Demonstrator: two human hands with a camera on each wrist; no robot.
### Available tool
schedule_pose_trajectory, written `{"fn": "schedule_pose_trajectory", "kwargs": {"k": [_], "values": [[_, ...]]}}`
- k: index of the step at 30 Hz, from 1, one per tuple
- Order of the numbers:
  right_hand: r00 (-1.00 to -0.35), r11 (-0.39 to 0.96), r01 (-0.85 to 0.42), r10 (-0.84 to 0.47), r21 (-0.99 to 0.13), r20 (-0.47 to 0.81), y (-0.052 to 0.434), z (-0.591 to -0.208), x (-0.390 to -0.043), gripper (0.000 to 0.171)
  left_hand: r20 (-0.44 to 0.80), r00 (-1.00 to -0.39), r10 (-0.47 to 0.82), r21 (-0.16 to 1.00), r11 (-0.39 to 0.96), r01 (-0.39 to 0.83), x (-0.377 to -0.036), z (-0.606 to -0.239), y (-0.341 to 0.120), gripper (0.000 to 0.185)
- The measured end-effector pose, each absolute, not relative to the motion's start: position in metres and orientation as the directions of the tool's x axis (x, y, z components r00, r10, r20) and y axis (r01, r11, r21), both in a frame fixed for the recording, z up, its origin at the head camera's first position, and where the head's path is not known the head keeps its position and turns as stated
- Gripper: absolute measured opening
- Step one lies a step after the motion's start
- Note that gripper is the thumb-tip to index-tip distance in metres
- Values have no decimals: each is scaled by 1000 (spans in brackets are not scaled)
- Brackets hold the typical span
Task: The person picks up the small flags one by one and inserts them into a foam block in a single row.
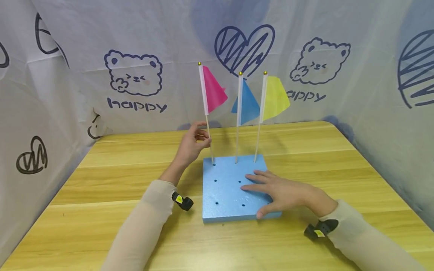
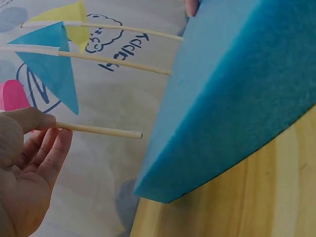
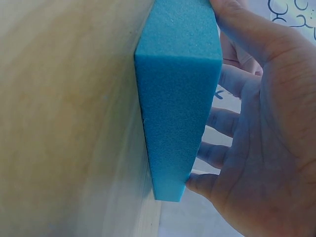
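Observation:
My left hand [image 1: 192, 145] pinches the wooden stick of a pink flag [image 1: 213, 92] between thumb and fingers. In the left wrist view the stick's bare lower end [image 2: 133, 134] hangs just above the light blue foam board [image 2: 207, 44], over its back left corner hole in the head view. A blue flag [image 1: 249, 105] and a yellow flag [image 1: 276, 98] stand upright in the board's back row. My right hand [image 1: 283, 192] lies with fingers spread across the board's right side, thumb at the front edge.
Several small holes dot the foam board's top, some under my right hand. Wood-grain tabletop [image 1: 112, 180] surrounds the board. A pale cloth [image 1: 183, 86] printed with bears and hearts hangs behind the table and along both sides.

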State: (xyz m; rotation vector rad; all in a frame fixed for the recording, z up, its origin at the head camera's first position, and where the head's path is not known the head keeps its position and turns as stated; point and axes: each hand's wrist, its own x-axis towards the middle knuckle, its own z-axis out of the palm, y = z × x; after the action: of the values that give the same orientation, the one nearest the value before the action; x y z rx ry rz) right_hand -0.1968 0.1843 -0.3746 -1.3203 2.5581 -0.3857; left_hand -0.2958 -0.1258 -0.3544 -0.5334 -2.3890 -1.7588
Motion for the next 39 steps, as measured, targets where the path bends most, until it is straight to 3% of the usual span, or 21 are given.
{"fn": "schedule_pose_trajectory", "kwargs": {"k": [12, 25, 39], "values": [[-571, 564, -753, -816, -338, -88, 184, -375, -196, 84, 321, -922, 217, 859, 342, 380, -294, -363, -120, 49], [-563, 552, -767, -824, -326, -70, 184, -377, -197, 84, 328, -877, 350, 788, 410, 459, -290, -372, -123, 47], [-568, 560, -760, -819, -330, -83, 184, -377, -197, 84, 303, -898, 318, 767, 477, 428, -290, -374, -122, 39]]}}
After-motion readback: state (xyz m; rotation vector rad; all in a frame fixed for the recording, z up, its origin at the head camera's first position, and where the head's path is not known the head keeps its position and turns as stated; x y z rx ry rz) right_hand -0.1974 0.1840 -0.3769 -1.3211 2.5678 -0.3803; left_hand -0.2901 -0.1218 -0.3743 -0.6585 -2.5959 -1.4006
